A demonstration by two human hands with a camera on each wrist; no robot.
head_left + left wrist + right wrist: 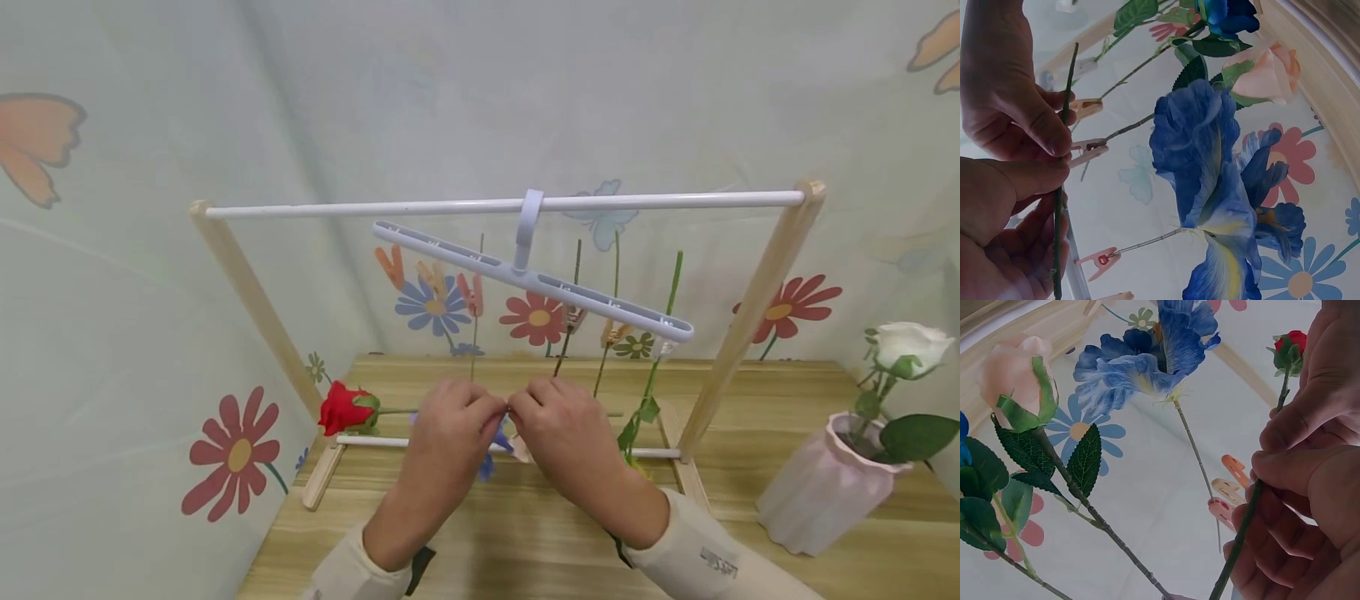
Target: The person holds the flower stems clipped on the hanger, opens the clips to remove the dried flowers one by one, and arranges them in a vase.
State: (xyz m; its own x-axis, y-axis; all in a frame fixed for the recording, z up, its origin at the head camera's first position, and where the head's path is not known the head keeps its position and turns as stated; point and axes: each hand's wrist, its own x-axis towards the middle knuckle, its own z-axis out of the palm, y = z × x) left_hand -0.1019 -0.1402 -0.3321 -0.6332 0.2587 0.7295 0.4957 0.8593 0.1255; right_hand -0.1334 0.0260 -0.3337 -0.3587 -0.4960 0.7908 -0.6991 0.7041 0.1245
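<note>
Left hand [453, 427] and right hand [558, 425] pinch a stem [1239, 536]; sleeve [716, 553] reads "Let'sSlim".

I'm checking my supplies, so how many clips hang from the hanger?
6: orange clip, beige clip and pink clip left of the hook; pinkish clip, tan clip and whitish clip right of it. None seems hidden.

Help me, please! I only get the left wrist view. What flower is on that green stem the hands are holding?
Observer: The right wrist view shows a red rose at the far end of the stem.
Operator: Ooh! Anything pretty off to the side?
Observer: Yes, in the head view a white rose stands in a pale pink vase on the right.
Operator: And how does all that clip stuff stay up?
Observer: The head view shows the hanger hooked on the top bar.
</note>
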